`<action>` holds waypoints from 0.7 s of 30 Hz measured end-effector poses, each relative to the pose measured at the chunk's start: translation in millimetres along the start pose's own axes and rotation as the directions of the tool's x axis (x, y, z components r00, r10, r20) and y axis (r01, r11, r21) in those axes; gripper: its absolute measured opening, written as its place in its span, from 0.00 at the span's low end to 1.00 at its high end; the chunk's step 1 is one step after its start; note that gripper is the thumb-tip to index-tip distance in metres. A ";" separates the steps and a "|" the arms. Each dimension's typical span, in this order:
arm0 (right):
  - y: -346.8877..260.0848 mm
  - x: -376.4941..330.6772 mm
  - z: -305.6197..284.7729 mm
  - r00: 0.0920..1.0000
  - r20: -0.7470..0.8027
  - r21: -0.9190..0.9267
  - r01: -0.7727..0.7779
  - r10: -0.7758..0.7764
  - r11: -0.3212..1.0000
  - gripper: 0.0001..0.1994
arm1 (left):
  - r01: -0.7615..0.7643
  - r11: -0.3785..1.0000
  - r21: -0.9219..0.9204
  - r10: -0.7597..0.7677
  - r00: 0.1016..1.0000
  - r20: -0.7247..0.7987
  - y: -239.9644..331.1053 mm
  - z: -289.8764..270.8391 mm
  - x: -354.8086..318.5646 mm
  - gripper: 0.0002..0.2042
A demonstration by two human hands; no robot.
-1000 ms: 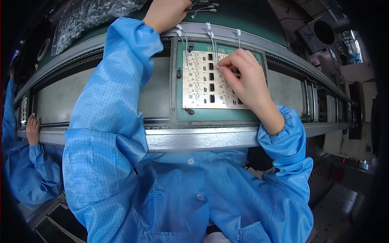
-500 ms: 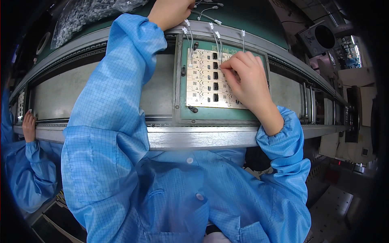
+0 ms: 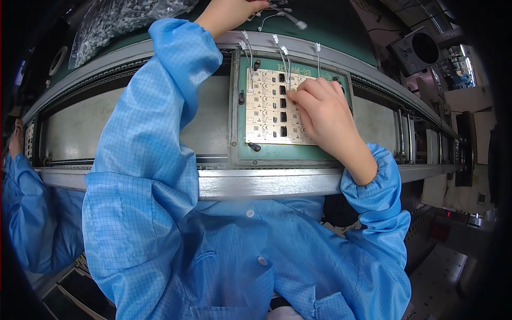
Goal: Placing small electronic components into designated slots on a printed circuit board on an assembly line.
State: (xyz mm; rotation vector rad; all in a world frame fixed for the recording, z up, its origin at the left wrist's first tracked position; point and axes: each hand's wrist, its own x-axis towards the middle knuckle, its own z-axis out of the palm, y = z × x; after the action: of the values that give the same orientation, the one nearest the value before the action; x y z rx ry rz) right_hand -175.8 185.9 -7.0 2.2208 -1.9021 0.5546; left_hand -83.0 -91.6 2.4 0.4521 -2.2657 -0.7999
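Observation:
My right hand is over a panel of cream circuit boards with black components, its thumb and forefinger pinched at the end of a thin wire. Whatever lies between those fingertips is hidden. My left hand reaches past the far rail to a loose pile of short wires with white plugs. The upper edge cuts off part of its fingers, so its grip is unclear. Several wires rise from the panel, their white plugs lying toward the far rail. A green fixture frames the panel.
A clear bag of small pale parts lies at the far left on the green bench. The near metal rail runs before me. At the left edge is a co-worker's hand. A round black-faced device stands far right.
My left hand shifts slightly up at the wire pile, where one wire is blurred. My right hand stays pinched at the panel. The co-worker's hand has moved up and left.

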 end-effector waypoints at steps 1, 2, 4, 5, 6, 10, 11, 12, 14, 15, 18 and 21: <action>-0.2 0.3 -0.7 1.000 -0.003 0.001 0.002 -0.002 1.000 0.08 | 0.186 0.963 -0.196 -0.170 0.981 0.097 3.2 -2.5 1.8 0.08; -0.6 1.5 -2.0 0.999 0.027 -0.020 0.021 -0.021 1.000 0.08 | 0.185 0.964 -0.193 -0.170 0.981 0.095 -2.4 -2.1 5.7 0.08; 0.1 7.1 -8.5 0.998 0.052 -0.035 0.049 -0.047 0.998 0.09 | 0.353 0.772 -0.529 -0.250 0.933 0.258 -8.0 -6.4 12.9 0.09; 3.8 14.1 -13.6 0.992 0.116 0.009 0.058 -0.059 0.998 0.10 | 0.353 0.776 -0.523 -0.255 0.934 0.252 -13.0 -12.3 10.3 0.09; 13.2 18.0 -16.7 0.983 0.177 0.043 0.045 -0.052 0.998 0.10 | 0.359 0.768 -0.530 -0.253 0.931 0.263 3.5 -17.3 8.1 0.09; 44.3 61.3 -9.1 0.997 -0.077 -0.178 0.007 -0.021 0.984 0.11 | 0.447 0.784 -0.430 -0.330 0.888 0.320 57.6 -43.9 -25.7 0.08; 55.8 75.9 1.5 0.991 -0.119 -0.189 0.029 -0.053 0.982 0.11 | 0.428 0.791 -0.438 -0.296 0.893 0.338 61.6 -49.9 -41.3 0.11; 69.5 90.2 16.1 0.983 -0.163 -0.198 0.051 -0.084 0.979 0.12 | 0.411 0.797 -0.443 -0.265 0.896 0.356 63.9 -52.3 -56.1 0.15; 86.5 117.4 41.3 0.987 -0.124 -0.246 0.071 -0.104 0.967 0.09 | 0.406 0.763 -0.503 -0.290 0.911 0.294 72.3 -57.0 -76.0 0.14; 83.2 122.2 40.1 0.987 -0.135 -0.249 0.050 -0.086 0.967 0.09 | 0.359 0.802 -0.478 -0.260 0.929 0.262 69.9 -58.5 -80.0 0.12; 72.9 137.0 32.7 0.990 -0.040 -0.203 0.126 -0.137 0.971 0.06 | 0.308 0.872 -0.380 -0.270 0.951 0.150 92.1 -59.3 -94.5 0.11; 71.3 152.1 41.4 0.946 0.246 -0.380 0.294 -0.210 0.877 0.06 | 0.296 0.907 -0.301 -0.252 0.951 0.176 90.8 -47.8 -133.1 0.09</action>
State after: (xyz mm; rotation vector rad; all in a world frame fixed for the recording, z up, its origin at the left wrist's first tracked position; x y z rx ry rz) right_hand -220.2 19.1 4.9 2.2417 -1.5784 -0.1104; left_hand 36.2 24.9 24.5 0.5835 -2.1576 -1.3605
